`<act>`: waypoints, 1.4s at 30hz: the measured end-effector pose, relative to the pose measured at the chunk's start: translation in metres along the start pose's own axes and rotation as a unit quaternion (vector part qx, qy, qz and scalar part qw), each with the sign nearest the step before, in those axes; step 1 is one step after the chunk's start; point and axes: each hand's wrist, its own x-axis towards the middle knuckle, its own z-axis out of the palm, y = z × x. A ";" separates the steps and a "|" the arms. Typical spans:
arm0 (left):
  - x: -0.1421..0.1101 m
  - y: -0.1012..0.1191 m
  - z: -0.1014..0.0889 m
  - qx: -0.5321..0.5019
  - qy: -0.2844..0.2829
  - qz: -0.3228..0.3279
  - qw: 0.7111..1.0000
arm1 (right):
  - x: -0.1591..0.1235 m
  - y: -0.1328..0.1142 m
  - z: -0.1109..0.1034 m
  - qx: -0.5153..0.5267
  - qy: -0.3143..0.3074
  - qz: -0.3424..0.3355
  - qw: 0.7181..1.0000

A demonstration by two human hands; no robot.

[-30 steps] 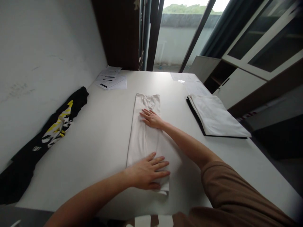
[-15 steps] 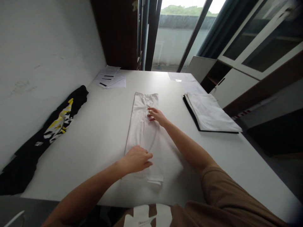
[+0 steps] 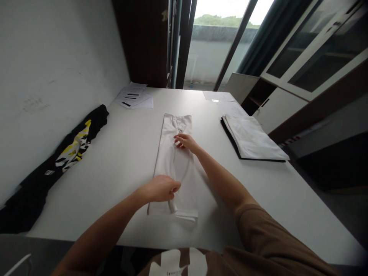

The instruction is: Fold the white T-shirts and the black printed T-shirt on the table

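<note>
A white folded garment [image 3: 185,165] lies lengthwise before me in a long narrow strip, with its gathered end away from me and layered hem edges close to me. My left hand [image 3: 163,188] is closed on the cloth near the close end, and a small fold of fabric stands up beneath its fingers. Farther up, my right hand [image 3: 185,142] rests at the middle crease; its fingers are slightly bent and apart, with the tips touching the cloth. A lengthwise crease runs between both hands.
On the white table [image 3: 123,153], a black garment with a yellow and white print [image 3: 54,165] lies along the left wall. A folded white cloth [image 3: 253,138] sits over a black one at the right. Paper sheets [image 3: 133,96] lie at the far left corner, others [image 3: 220,96] at the far right.
My left hand has closed its fingers on the cloth and raised a small fold. My right hand has shifted slightly left to the middle crease. The view has moved a little.
</note>
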 end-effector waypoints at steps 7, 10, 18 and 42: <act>-0.006 -0.016 -0.022 -0.228 0.012 0.060 0.972 | -0.016 -0.001 0.000 -0.059 -0.086 -0.039 0.994; -0.008 -0.032 -0.027 -0.338 0.006 0.083 0.938 | -0.021 -0.003 0.004 -0.016 -0.090 -0.056 0.994; -0.007 -0.039 -0.026 -0.380 -0.022 0.101 0.919 | -0.021 -0.003 0.015 0.005 -0.086 -0.086 0.993; -0.006 0.027 0.009 -0.014 -0.088 0.048 0.995 | 0.008 0.039 0.008 -0.481 0.015 -0.232 0.845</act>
